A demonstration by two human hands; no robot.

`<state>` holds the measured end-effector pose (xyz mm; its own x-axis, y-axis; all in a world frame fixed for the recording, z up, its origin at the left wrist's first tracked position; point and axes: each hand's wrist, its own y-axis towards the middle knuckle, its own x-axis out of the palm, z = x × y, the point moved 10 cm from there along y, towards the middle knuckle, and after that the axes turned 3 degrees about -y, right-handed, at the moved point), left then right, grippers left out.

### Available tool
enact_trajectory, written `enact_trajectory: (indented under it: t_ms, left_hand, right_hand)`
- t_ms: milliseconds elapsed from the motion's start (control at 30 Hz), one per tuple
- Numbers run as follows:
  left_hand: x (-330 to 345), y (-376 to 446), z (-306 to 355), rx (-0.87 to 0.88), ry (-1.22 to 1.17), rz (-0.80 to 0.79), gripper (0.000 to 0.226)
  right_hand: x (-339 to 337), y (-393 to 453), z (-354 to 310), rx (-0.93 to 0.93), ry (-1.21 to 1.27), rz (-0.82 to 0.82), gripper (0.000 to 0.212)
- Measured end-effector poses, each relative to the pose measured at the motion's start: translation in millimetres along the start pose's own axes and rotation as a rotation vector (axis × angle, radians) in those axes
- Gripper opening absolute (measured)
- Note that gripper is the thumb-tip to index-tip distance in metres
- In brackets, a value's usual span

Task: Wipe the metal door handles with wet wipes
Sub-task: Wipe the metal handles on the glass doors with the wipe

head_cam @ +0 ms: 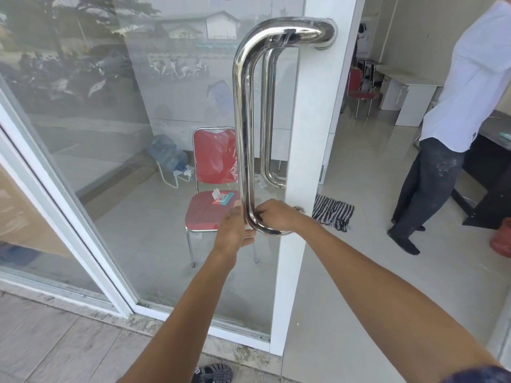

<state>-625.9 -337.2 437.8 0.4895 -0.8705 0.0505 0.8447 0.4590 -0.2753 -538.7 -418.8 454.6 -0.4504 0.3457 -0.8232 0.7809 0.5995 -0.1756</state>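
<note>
Here a tall metal door handle [243, 120] stands upright on the white frame [309, 161] of a glass door [124, 134], its polished tube curving into the frame at the top and again at the bottom. A second, matching handle [267, 120] shows through the glass on the far side of the door. Both of the person's bare arms reach up from the near edge to the lower bend of the near handle. The left hand [235, 230] lies against the left side of the tube with its fingers fairly straight, the thumb pointing right beneath the bend. The right hand [272, 217] has its fingers curled round the tube just above the bend; whether a wipe sits under either hand cannot be told.

Beyond the glass, a red chair [210, 194] with chrome legs stands on pale floor tiles [359, 189], and a wet wipes pack [222, 198] with its flap raised lies on the seat. A large water bottle [167, 156] rests tilted on a small stand to the chair's left. To the right of the frame, in the open doorway, a striped cloth [333, 212] lies on the tiles, and another person [453, 120] in a white shirt and dark trousers stands beside a dark counter [495, 167]. Further in are another red chair [359, 87] and a white desk [409, 98]. The glass reflects trees and a building.
</note>
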Motion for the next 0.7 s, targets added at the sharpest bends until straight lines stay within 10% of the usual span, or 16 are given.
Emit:
enact_trajectory:
  t_ms: [200, 700]
  left_hand:
    - [-4.9, 5.6, 4.3, 0.029, 0.001, 0.045, 0.046]
    - [10.6, 3.4, -9.2, 0.038, -0.017, 0.021, 0.055]
  right_hand:
    - [-17.0, 3.7, -12.9, -0.054, 0.618, 0.096, 0.045]
    - [-46.5, -42.6, 28.6, -0.222, -0.644, 0.242, 0.047]
